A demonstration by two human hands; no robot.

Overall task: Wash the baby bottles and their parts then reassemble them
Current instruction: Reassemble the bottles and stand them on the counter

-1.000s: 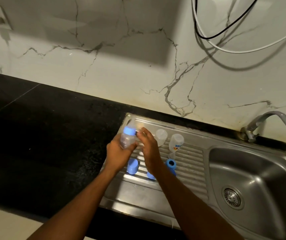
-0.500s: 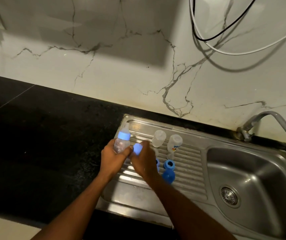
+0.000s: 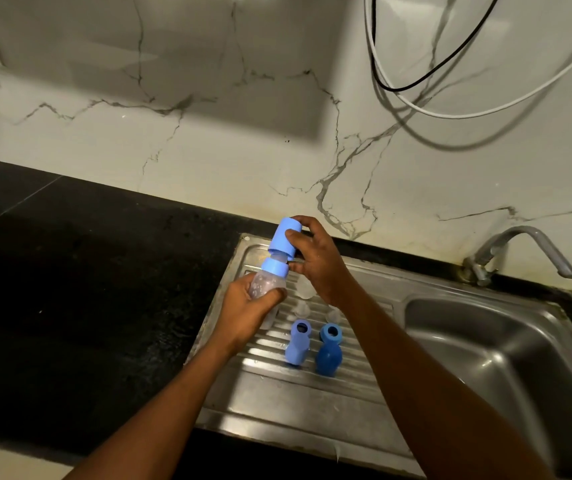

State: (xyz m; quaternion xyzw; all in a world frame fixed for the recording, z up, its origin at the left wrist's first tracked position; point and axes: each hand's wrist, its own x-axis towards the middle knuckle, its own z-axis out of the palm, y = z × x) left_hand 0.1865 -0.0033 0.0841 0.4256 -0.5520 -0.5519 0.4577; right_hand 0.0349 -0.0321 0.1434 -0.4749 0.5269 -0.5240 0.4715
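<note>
Fingers (image 3: 307, 223) and thumb of the right hand (image 3: 315, 261) pinch a light blue cap (image 3: 284, 237) right at the top of the bottle (image 3: 265, 284).

From beside the counter: the left hand (image 3: 246, 308) curls round the clear bottle, tilted above the steel drainboard (image 3: 277, 393); whether the cap is seated on the blue collar (image 3: 275, 266) is unclear. On the ribs below, a light blue part (image 3: 297, 344) and a dark blue part (image 3: 328, 348) stand side by side. The sink bowl (image 3: 485, 358) and tap (image 3: 520, 247) are to the right.
</note>
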